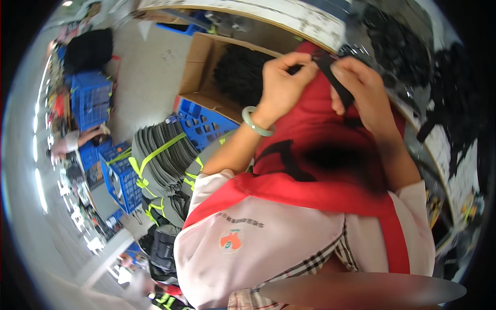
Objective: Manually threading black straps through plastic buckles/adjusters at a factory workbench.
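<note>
A short black strap [330, 71] of flat webbing is held above my lap, which a red apron [320, 119] covers. My left hand [284, 85], with a pale green bangle at its wrist, is closed in a pinch at the strap's upper end. My right hand [361, 85] is closed around the strap lower down, and its fingers partly hide it. Further black strips [292, 165] lie on the apron below my hands. A dark blur covers part of the lap.
To the left stands an open cardboard box [196, 62] of black pieces beside a blue crate [204, 126]. Grey stacked pieces [157, 160] are tied with yellow-green bands. A worn white table [310, 21] runs along the far side; black straps [454, 98] heap at right.
</note>
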Demonstrator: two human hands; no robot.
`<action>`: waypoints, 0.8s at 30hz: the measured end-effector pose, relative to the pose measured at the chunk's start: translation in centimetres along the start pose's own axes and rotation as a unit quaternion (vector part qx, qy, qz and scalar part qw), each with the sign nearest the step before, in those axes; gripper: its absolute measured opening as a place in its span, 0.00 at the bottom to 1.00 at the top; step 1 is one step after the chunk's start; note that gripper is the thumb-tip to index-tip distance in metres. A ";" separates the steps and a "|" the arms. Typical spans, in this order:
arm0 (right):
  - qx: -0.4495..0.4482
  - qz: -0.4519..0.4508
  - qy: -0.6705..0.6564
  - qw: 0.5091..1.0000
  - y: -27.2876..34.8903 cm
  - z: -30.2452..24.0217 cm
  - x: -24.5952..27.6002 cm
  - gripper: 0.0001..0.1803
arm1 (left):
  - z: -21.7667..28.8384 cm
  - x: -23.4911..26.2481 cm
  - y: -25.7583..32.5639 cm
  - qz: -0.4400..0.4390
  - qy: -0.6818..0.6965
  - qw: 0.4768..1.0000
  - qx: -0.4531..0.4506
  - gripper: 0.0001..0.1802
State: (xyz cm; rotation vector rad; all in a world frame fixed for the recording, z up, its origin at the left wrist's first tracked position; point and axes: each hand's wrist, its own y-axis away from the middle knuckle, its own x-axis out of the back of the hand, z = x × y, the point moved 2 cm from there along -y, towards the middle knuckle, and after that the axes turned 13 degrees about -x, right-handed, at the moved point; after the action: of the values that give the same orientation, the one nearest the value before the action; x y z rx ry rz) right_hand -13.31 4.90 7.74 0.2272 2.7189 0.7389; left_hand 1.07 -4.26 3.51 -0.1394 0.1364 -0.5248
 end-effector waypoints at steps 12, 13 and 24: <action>-0.057 -0.006 -0.125 0.990 -0.6 3.8 2.0 0.12 | -0.5 -1.6 1.1 -0.039 -0.039 0.998 -0.028 0.06; -0.058 -0.005 -0.127 0.990 -0.6 3.9 1.9 0.12 | -0.7 -1.5 1.1 -0.040 -0.039 0.998 -0.026 0.06; -0.036 -0.011 -0.181 0.983 -1.3 4.8 1.3 0.11 | -1.3 -1.4 1.3 -0.064 -0.169 0.970 -0.162 0.08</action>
State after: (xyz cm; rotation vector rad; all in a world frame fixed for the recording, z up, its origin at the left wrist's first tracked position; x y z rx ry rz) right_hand -13.01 6.31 2.75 0.2835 2.3436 0.7115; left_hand 0.32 -2.59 2.20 -0.5574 -0.1231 -0.5969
